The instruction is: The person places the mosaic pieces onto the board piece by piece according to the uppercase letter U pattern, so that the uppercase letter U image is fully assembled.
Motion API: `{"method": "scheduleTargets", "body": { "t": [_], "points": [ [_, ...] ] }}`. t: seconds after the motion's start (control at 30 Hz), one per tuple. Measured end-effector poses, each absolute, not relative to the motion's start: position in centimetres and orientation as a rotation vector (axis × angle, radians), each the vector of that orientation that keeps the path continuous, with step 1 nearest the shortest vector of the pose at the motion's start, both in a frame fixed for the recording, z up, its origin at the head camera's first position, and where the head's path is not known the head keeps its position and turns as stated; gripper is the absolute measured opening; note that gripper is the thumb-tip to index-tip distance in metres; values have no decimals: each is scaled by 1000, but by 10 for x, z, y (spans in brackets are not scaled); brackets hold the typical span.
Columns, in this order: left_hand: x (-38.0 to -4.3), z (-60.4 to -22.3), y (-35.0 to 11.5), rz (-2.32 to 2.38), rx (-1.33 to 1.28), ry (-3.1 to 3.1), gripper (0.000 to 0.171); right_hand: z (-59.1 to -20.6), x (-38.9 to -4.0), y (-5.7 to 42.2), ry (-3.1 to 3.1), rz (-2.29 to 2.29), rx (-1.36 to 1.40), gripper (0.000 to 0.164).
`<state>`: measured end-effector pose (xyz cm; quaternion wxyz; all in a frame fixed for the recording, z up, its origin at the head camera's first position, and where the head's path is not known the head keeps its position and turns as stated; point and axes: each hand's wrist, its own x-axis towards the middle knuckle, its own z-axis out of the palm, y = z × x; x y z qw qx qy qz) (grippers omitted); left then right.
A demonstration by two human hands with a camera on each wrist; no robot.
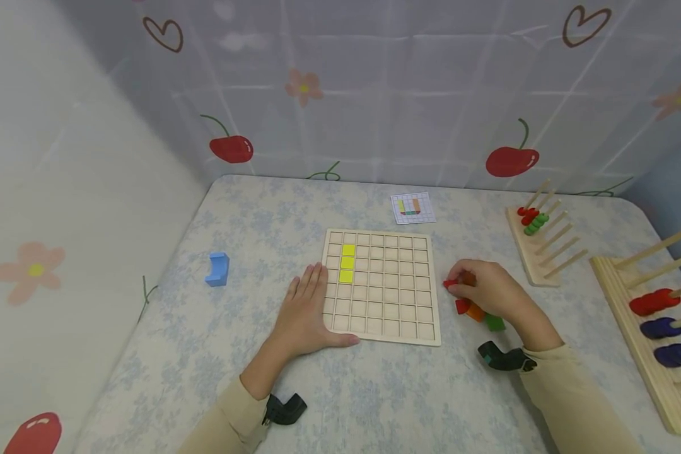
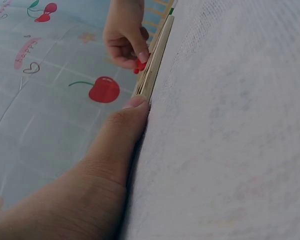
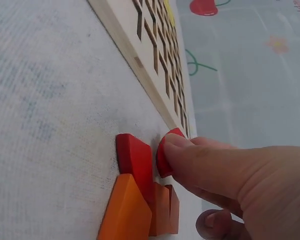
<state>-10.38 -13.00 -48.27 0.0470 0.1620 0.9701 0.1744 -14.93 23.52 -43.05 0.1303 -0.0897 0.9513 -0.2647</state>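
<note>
A square wooden grid board [image 1: 391,293] lies on the table, with three yellow square tiles [image 1: 347,263] in a column near its upper left. My left hand [image 1: 302,318] rests flat at the board's left side, fingers straight and thumb along the near edge. Right of the board, my right hand [image 1: 488,287] pinches a small red block [image 3: 163,159] between thumb and fingers. Close beneath it lie another red block [image 3: 135,159], an orange block [image 3: 125,212] and a green block [image 1: 494,322]. The hand partly hides this little pile.
Behind the board lies a printed pattern card [image 1: 413,208]. A blue U-shaped piece [image 1: 218,270] sits at the left. On the right stand a small peg rack [image 1: 536,258] with red and green beads and a larger peg rack [image 1: 618,315] with red and dark blue ones.
</note>
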Motion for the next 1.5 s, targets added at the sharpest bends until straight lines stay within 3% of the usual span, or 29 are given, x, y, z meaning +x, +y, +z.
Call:
{"method": "scheduleTargets", "body": {
  "t": [0.57, 1.1, 1.5],
  "points": [
    [-103, -481, -129, 533, 498, 2961, 145, -427, -153, 175, 2636, -1186, -267, 12],
    [-102, -480, -129, 516, 489, 2968, 144, -436, -154, 93, 2571, -1314, -387, 9],
    [-103, -480, -130, 514, 491, 2951, 144, -443, -150, 63, 2617, -1261, -359, 9]
  ]
}}
